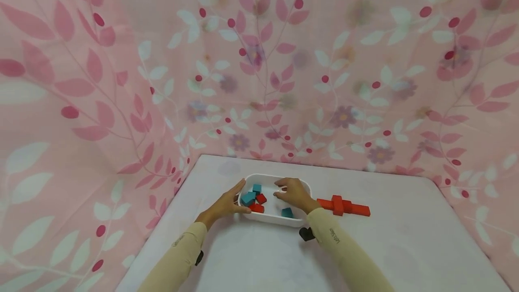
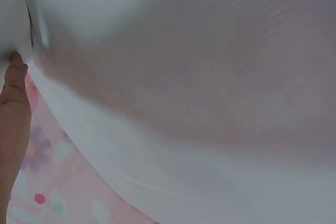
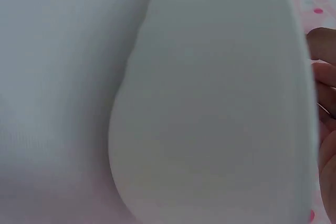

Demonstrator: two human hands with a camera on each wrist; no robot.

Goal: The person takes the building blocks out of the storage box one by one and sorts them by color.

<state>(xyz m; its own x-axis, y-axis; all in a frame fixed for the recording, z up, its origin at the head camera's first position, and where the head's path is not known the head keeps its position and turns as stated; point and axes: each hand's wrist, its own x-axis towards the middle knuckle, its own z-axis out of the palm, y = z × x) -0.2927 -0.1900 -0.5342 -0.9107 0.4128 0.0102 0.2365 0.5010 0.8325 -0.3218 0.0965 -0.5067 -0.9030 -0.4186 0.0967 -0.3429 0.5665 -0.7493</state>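
A white oval-ended tub [image 1: 267, 220] stands on the table with teal and red blocks inside. At its left end my left hand [image 1: 223, 204] rests against the rim, thumb toward the front and straight fingers toward the back. Teal blocks [image 1: 248, 199] and red blocks [image 1: 257, 207] lie heaped beside that hand. Over the tub's right half hangs my right hand [image 1: 295, 193], its fingers bent loosely and a gap between thumb and fingertips. A lone teal block [image 1: 287, 212] lies below it near the front wall. In the right wrist view, the tub's outer wall [image 3: 210, 98] hides part of the hand.
Right of the tub, several red blocks [image 1: 358, 210] lie in a row on the white-covered table [image 1: 405, 247], with one red block [image 1: 337, 205] set crosswise. A pink floral curtain [image 1: 284, 80] closes off the back and sides of the table.
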